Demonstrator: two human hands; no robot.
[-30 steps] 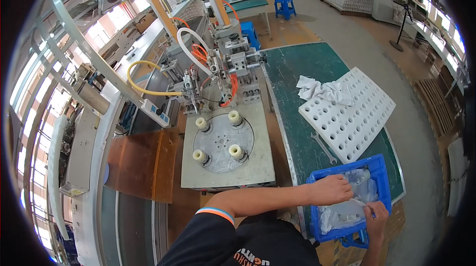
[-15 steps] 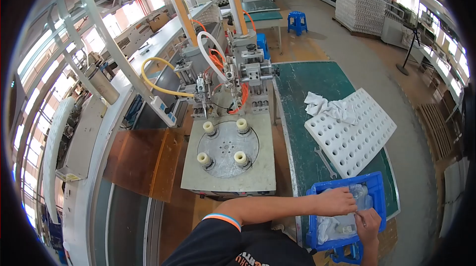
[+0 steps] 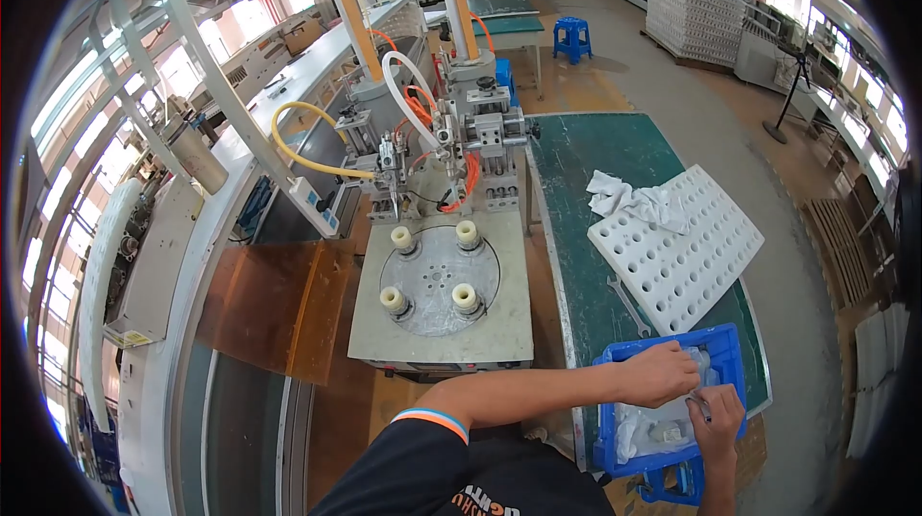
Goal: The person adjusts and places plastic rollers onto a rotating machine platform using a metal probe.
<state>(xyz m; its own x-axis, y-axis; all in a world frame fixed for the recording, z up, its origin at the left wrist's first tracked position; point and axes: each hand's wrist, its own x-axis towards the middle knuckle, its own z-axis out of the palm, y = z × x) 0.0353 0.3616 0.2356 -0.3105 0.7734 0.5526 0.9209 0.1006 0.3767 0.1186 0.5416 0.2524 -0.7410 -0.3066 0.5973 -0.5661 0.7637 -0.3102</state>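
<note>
Over the blue plastic bin (image 3: 609,420), my left hand (image 3: 663,374) is bent down with its fingers closed. My right hand (image 3: 718,420) is just below and to the right, its fingers pinched around a small greyish piece (image 3: 705,409) whose kind I cannot make out. The fingertips of both hands nearly meet there. Whatever the left fingers hold is hidden. Inside the bin lie clear plastic bags (image 3: 634,428) and small clear pieces, partly covered by my hands.
A machine with a round turntable (image 3: 440,309) carries several cream-coloured holders (image 3: 467,299). On the green table (image 3: 605,151) lie a white perforated foam board (image 3: 706,252), a crumpled white cloth (image 3: 634,201) and a wrench (image 3: 629,305). A blue stool (image 3: 572,39) stands farther back.
My left hand has shifted slightly right and up over the bin. The right hand has risen a little and turned, and the greyish piece in its fingers now shows.
</note>
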